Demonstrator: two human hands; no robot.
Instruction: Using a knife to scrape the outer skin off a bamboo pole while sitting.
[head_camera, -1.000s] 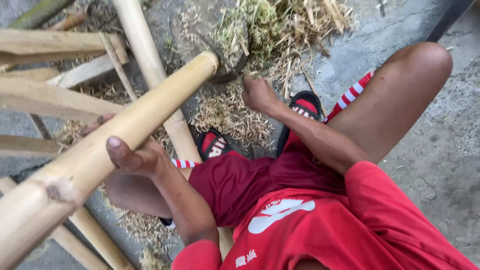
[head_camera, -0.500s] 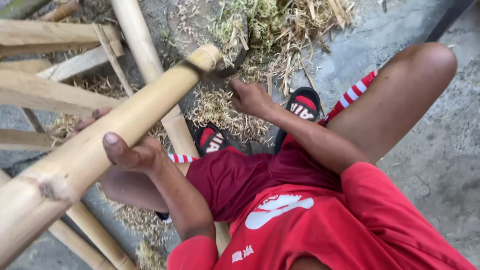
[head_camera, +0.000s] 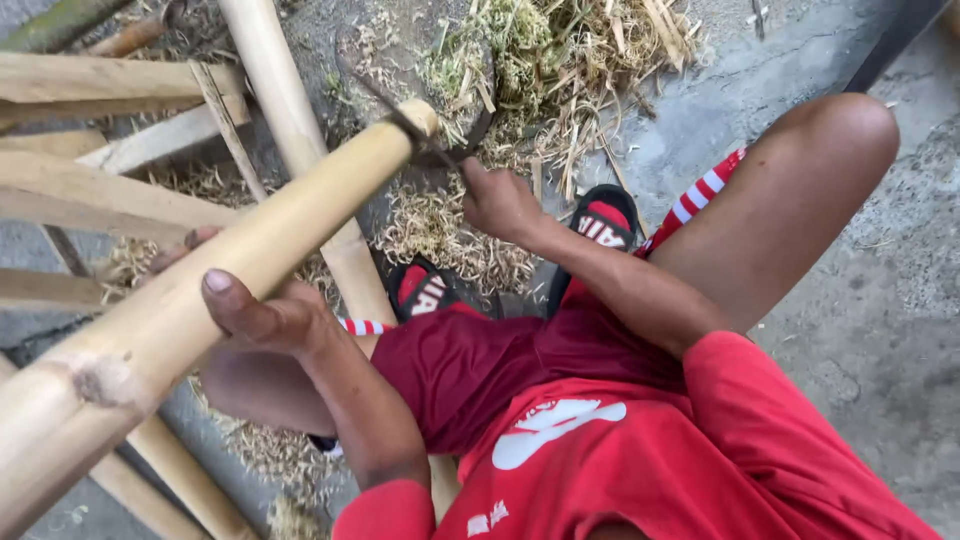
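A thick pale bamboo pole (head_camera: 270, 235) slants from the lower left up to the middle. My left hand (head_camera: 255, 312) wraps around it from below, thumb on top. My right hand (head_camera: 500, 200) grips the handle of a dark curved blade (head_camera: 405, 122), whose edge lies against the pole's far tip. I sit with bare knees spread, in red shorts and a red shirt. My feet in black and red sandals (head_camera: 600, 220) rest on the ground under the pole.
Several more bamboo poles (head_camera: 285, 110) and split slats (head_camera: 110, 78) lie at the left on the grey concrete ground (head_camera: 880, 320). Straw-like shavings (head_camera: 450, 235) are piled under the pole's tip and further back.
My right hand has shifted slightly left and brought the blade onto the pole's tip. The pole and my left hand have barely moved.
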